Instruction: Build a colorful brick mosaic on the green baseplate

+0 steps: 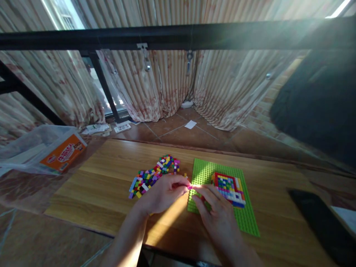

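Observation:
Small pink toy bricks (190, 187) show between my fingertips, over the left edge of a green studded baseplate (203, 170). My left hand (164, 193) pinches them between thumb and forefinger. From the other side my right hand (218, 213) meets them with its fingertips, its palm hanging over the lower part of the baseplate. How many bricks are held is too small to tell. Right of my fingers, a multicoloured brick build (229, 189) with a red, yellow and blue border sits on the baseplate, partly covered by my right hand.
A loose pile of coloured bricks (155, 174) lies left of the baseplate on the wooden table (97, 178). At the right end is a dark flat object (314, 218). Beyond the left end stands a clear plastic bin (36, 148) with an orange label. A black bar (167, 36) crosses above.

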Demonstrator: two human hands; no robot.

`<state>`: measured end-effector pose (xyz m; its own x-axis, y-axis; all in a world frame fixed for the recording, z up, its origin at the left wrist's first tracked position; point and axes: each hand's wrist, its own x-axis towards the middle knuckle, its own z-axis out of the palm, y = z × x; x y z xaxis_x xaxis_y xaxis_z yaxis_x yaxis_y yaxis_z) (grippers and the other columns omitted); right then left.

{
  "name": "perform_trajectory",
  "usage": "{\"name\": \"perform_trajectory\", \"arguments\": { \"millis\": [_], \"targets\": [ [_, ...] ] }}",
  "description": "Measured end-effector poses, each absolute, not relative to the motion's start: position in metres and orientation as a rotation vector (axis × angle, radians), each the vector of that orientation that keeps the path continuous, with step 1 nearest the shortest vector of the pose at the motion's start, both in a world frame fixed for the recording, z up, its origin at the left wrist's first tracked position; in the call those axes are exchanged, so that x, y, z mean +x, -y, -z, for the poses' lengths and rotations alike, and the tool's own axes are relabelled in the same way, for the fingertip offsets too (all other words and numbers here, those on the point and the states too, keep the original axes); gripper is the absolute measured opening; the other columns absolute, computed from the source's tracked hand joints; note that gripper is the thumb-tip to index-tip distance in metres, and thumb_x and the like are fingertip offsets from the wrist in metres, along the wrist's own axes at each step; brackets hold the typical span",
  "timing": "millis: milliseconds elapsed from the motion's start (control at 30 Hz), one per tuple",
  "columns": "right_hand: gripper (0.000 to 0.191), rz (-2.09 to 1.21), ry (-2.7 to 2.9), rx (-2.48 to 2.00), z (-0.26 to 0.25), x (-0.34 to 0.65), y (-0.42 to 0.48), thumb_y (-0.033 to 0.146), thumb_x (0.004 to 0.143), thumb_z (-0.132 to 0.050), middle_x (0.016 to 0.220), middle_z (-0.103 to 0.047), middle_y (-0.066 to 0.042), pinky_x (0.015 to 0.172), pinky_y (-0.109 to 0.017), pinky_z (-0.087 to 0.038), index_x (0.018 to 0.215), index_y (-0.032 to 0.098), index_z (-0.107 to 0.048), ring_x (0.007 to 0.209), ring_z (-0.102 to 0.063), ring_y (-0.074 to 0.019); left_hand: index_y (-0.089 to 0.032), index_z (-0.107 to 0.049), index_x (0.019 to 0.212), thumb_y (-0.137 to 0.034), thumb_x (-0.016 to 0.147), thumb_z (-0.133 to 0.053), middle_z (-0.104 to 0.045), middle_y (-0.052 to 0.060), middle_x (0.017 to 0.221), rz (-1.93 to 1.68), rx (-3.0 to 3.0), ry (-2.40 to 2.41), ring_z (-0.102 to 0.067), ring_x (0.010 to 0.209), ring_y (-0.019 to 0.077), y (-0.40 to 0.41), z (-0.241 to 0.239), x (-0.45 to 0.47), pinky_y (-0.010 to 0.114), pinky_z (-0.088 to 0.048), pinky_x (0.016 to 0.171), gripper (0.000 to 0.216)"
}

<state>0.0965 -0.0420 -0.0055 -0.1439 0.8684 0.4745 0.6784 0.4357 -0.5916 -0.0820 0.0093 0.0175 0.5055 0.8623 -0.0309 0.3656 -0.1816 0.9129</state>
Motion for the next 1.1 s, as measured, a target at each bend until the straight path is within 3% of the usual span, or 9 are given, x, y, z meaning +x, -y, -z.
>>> {"name": "perform_trajectory", "arguments": {
  "millis": [300, 467, 733, 1100],
  "targets": [
    [0.018, -0.239, 1.897, -1.265, -0.006, 0.117, 0.048, 0.021, 0.092, -0.050, 0.090, -0.070, -0.004, 0.073, -0.026, -0.055, 0.098, 0.022, -0.067, 0.082, -0.067, -0.0154, -0.017, -0.071, 0.096, -0.031, 0.085, -0.056, -0.071, 0.005, 0.086, -0.561, 1.660, -0.875, -0.062, 0.081, 0.0178, -0.008, -0.019, -0.062, 0.026, -0.047, 0.072, 0.023],
    [0.016, -0.306, 1.920, -1.310, -0.010, 0.145, 0.054, 0.023, 0.091, -0.053, 0.090, -0.070, -0.003, 0.073, -0.024, -0.055, 0.093, 0.024, -0.068, 0.082, -0.067, -0.0141, -0.019, -0.070, 0.091, -0.031, 0.086, -0.054, -0.067, 0.002, 0.082, -0.507, 1.606, -0.827, -0.059, 0.076, 0.0147, -0.007, -0.016, -0.041, 0.023, -0.045, 0.066, 0.021],
    [0.016, -0.375, 1.738, -1.546, 0.008, 0.203, 0.057, 0.036, 0.087, -0.059, 0.097, -0.066, -0.004, 0.077, -0.033, -0.056, 0.090, 0.027, -0.072, 0.088, -0.066, -0.0180, -0.018, -0.066, 0.089, -0.033, 0.085, -0.050, -0.064, 0.000, 0.077, -0.633, 1.651, -1.076, -0.056, 0.072, 0.0144, -0.011, 0.006, -0.021, 0.024, -0.042, 0.063, 0.022],
    [0.008, -0.268, 1.681, -1.549, 0.028, 0.191, 0.050, 0.034, 0.081, -0.067, 0.109, -0.060, -0.004, 0.084, -0.043, -0.051, 0.085, 0.032, -0.074, 0.101, -0.056, -0.0231, -0.018, -0.068, 0.087, -0.026, 0.082, -0.055, -0.066, 0.001, 0.080, -0.759, 1.764, -1.084, -0.058, 0.075, 0.0148, -0.009, 0.019, 0.005, 0.025, -0.044, 0.068, 0.016]
  ]
}}
